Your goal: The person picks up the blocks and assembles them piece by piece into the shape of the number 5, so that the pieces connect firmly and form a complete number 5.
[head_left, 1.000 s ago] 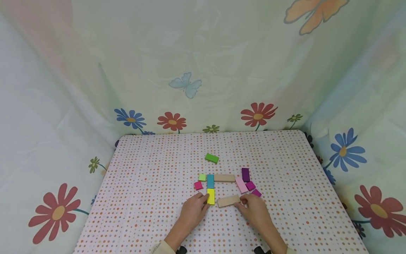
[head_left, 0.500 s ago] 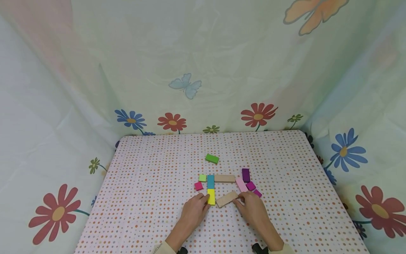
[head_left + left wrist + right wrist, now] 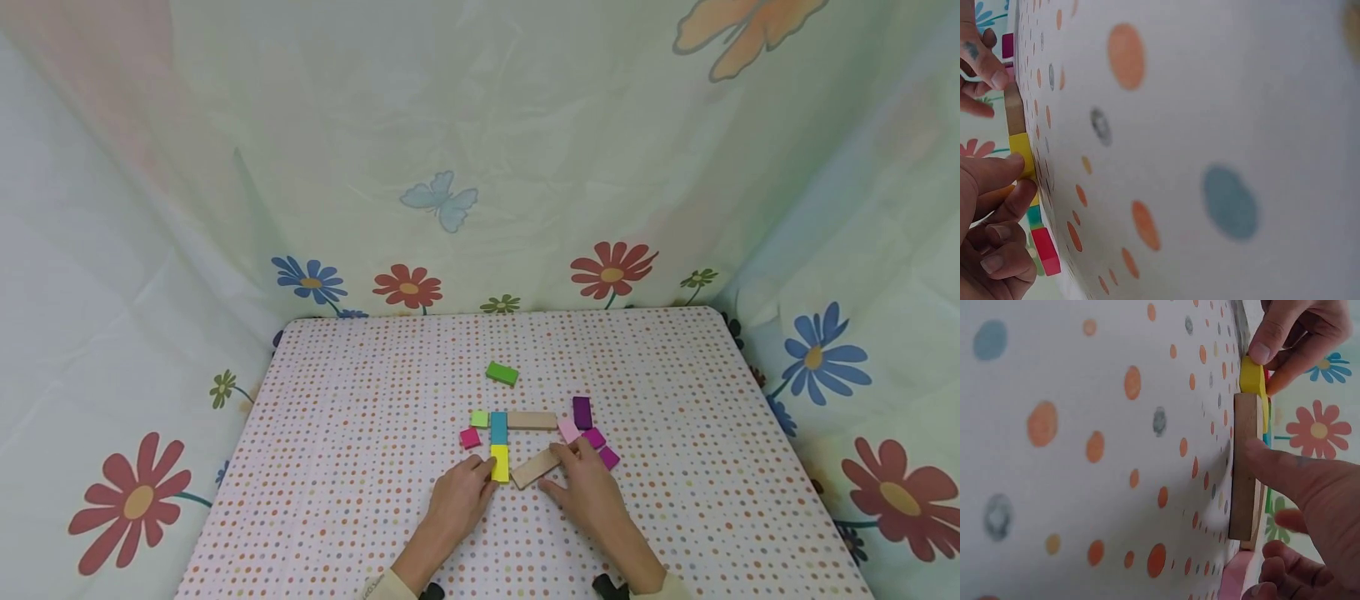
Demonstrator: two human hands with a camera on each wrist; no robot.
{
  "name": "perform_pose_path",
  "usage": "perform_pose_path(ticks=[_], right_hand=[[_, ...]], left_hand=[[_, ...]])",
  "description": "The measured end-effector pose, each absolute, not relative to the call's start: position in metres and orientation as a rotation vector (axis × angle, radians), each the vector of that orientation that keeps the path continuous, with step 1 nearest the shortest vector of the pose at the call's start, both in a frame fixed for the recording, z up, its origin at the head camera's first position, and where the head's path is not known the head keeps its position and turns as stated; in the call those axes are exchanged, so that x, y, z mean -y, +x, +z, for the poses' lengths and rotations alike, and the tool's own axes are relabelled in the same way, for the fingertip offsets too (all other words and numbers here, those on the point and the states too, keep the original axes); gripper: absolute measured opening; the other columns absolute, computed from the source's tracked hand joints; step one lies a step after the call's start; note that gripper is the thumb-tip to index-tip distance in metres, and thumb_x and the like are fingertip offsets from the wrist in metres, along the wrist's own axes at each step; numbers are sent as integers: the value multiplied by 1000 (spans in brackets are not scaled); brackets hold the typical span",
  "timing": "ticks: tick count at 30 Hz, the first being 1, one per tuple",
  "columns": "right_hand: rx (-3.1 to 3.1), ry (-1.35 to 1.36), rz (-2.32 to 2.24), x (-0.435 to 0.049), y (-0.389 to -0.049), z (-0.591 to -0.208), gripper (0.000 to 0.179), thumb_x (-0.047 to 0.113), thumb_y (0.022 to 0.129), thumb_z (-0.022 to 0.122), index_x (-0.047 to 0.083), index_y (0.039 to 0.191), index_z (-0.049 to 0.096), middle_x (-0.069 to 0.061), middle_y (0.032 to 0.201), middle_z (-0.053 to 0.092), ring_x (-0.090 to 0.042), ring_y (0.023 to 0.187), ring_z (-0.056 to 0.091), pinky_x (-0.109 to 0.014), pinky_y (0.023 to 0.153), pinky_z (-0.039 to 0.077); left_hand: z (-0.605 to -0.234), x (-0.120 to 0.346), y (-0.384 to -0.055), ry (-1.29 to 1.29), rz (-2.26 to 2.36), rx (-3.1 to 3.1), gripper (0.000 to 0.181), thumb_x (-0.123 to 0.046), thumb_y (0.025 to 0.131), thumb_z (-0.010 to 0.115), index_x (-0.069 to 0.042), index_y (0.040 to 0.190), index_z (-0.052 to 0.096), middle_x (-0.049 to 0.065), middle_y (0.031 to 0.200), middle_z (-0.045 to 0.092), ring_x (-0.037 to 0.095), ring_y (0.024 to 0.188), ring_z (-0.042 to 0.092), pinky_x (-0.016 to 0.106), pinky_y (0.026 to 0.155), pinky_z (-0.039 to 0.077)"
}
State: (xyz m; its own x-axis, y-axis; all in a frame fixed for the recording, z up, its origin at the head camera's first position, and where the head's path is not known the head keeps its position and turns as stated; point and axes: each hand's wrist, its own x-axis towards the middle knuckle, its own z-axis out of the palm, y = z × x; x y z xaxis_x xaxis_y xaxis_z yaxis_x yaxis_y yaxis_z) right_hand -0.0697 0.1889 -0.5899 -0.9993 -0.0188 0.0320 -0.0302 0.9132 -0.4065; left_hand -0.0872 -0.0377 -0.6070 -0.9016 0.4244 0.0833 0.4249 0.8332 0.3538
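In the head view my left hand point(image 3: 459, 496) pinches the yellow block point(image 3: 500, 463) between thumb and fingers, its far end meeting a blue block point(image 3: 498, 428). My right hand point(image 3: 592, 492) has its fingertips at the far right end of a plain wooden block point(image 3: 534, 468), which lies slanted with its near end close to the yellow one. The right thumb stands apart from the fingers, overlapping the wooden block point(image 3: 1244, 487) in the right wrist view. Partly hidden behind the right fingers is a pink block point(image 3: 567, 429).
A second wooden block point(image 3: 532, 421) lies beyond, between the blue and pink blocks. Light green point(image 3: 479, 419) and red point(image 3: 469, 437) blocks sit left, a dark purple block point(image 3: 582, 412) and two magenta blocks point(image 3: 609, 457) right. Farther back lies a green block point(image 3: 502, 373) on the dotted tabletop point(image 3: 360, 400).
The wooden block's right end has swung away from me toward the pink block. My right hand has shifted forward and left, its thumb now off the block. The left hand stays put.
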Motion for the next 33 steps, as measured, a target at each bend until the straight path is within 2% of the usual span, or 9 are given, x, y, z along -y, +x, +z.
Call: perform_pose_path(ticks=[2,8,11,15,28,33], right_hand=[[3030,116,623,-187,-70,-591,64,35,79,94,13,135,72,-6,106,57,-11,80,45,-22,61,38],[3016,227,613,-181,-73,-598,52,27,80,94,19,129,78,1,93,47,-9,76,38,-20,59,32],[3020,230,623,-179,-74,-599,43,26,81,92,18,122,81,2,90,46,-8,74,36,-19,59,31],[3018,195,618,-178,-76,-598,40,26,82,92,19,120,82,3,89,46,-7,72,36,-19,58,30],[2985,175,628,-176,-79,-598,40,25,80,94,16,117,82,3,89,48,-7,71,38,-18,56,30],[3033,178,644,-176,-79,-595,45,27,81,93,17,123,80,2,93,49,-8,73,39,-19,57,31]], left_hand=[[-607,38,-87,-697,-574,3001,36,-26,98,77,-12,131,74,-1,102,73,5,81,65,17,65,52],[-606,38,-86,-702,-575,3003,36,-24,98,77,-11,131,75,-1,100,73,5,79,65,17,65,52],[-606,38,-85,-699,-582,3020,36,-24,97,78,-11,131,74,-1,100,73,4,78,64,17,64,52],[-606,37,-86,-702,-597,3019,36,-25,99,76,-11,132,74,-1,102,74,4,80,65,17,66,53],[-605,38,-86,-705,-581,3017,36,-25,99,75,-11,132,74,0,103,73,7,83,67,19,67,54],[-605,38,-86,-705,-591,3017,36,-25,99,76,-11,132,74,-1,102,71,4,78,62,18,64,51]])
